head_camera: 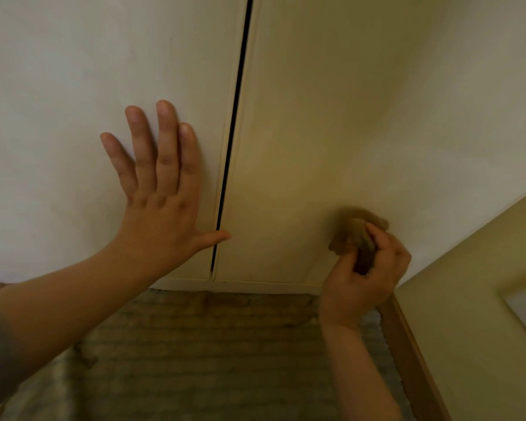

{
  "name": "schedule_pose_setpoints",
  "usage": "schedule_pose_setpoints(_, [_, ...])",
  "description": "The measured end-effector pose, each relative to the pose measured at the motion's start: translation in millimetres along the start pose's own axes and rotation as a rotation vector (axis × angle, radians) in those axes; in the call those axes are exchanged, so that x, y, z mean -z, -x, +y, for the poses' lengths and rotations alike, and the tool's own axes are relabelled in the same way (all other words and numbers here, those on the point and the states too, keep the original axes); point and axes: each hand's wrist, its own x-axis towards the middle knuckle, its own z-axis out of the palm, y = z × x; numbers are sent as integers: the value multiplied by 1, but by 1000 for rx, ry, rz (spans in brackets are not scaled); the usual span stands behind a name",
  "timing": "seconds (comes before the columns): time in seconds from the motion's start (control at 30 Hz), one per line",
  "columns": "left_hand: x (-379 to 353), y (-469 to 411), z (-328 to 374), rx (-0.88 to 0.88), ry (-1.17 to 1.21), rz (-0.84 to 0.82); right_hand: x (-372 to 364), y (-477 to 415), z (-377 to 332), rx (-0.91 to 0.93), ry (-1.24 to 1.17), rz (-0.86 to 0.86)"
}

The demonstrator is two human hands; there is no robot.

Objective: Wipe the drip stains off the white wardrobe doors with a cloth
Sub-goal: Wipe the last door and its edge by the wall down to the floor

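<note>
Brown and bunched into a wad, the cloth is pressed against the lower part of the right wardrobe door, near its bottom edge. The right hand grips it with fingers curled round the bundle, probably so that a firm pad meets the panel; the wad is blurred, which suggests rubbing. The left hand lies open and flat on the left wardrobe door, fingers spread and pointing up, thumb reaching to the dark gap between the panels. I judge that it braces the person and keeps that door from giving under pressure. Counted: two doors, one gap, one cloth, two hands. No drip stains can be made out on either pale surface, so how much wiping remains I cannot tell. Below lie a patterned floor covering and a wooden trim along the yellowish side wall
</note>
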Motion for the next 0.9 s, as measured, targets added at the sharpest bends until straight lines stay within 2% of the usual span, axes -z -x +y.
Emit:
schedule_pose_setpoints(0.13, [-5, 3, 4, -15, -6, -13, -15, 25, 33, 141, 85, -159])
schedule_pose_setpoints(0.2, [-7, 4, 4, -20, -12, -24, -14, 52, 49, 191, 117, -294])
schedule_pose_setpoints(0.27, [-9, 5, 4, -29, -8, -24, -8, 75, 64, 190, 161, -439])
schedule_pose_setpoints(0.33, [-12, 5, 3, -27, -12, -23, -1, 85, 68, 98, 176, -519])
schedule_pose_setpoints(0.4, [-13, 5, 3, -18, -4, -14, 5, 84, 60, -20, 156, -498])
schedule_pose_setpoints(0.5, [-14, 5, 2, -20, 26, 10, 16, 56, 35, -151, 98, -270])
schedule_pose_setpoints(0.57, [-15, 4, 1, -18, 57, 23, 18, 26, 26, -134, 54, -82])
schedule_pose_setpoints(0.63, [-16, 4, 2, -19, 76, 25, 13, 4, 28, -62, 54, 4])
schedule_pose_setpoints(0.77, [-16, 4, 2, -37, 69, 36, -8, 18, 43, 12, 88, -89])
schedule_pose_setpoints(0.83, [-16, 3, 1, -44, 88, 50, -8, 45, 54, 61, 148, -234])
schedule_pose_setpoints(0.9, [-16, 3, 0, -50, 96, 72, -2, 73, 71, 94, 214, -449])
